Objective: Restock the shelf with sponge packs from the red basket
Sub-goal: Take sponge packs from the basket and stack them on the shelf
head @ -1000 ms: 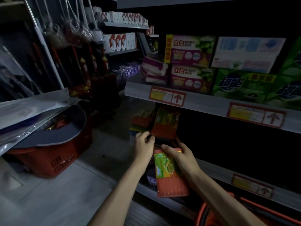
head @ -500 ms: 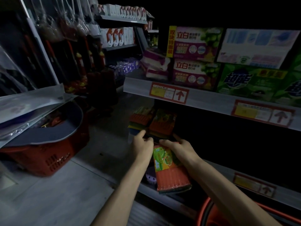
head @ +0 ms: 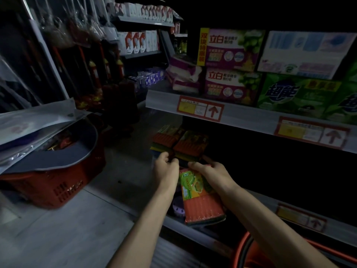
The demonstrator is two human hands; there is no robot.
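Nearest, at five o'clock in the view, the curved orange-red plastic basket rim (head: pixel 240 250) shows beneath the right forearm, close enough, by judgement, to serve as the supply point.

Beyond it, the flat orange ribbed sponge pack with a green-and-yellow label (head: pixel 201 202) lies lengthwise. Its near end is above the grey metal lip of the lower shelf (head: pixel 173 221) and its far end sits between the hands. The right hand (head: pixel 210 175) covers the pack's one o'clock corner, with its fingers bent over the edge. The left hand (head: pixel 166 169) is at the eleven o'clock corner, fingers curled against the thumb, apparently pinching that corner; darkness hides the contact. Holding the far end with both hands probably keeps the pack level while it is steered into place.

At twelve o'clock of the hands, the stacked orange sponge packs (head: pixel 191 144) lie flat. Whether the fingertips touch them cannot be told.

At nine o'clock, well apart on the floor, a red slotted plastic basket (head: pixel 58 188) sits under a grey board (head: pixel 63 151) and clear plastic sleeves (head: pixel 34 120).

Farthest, the white price rail of the upper shelf (head: pixel 251 117) fronts purple and green soap cartons (head: pixel 229 84).
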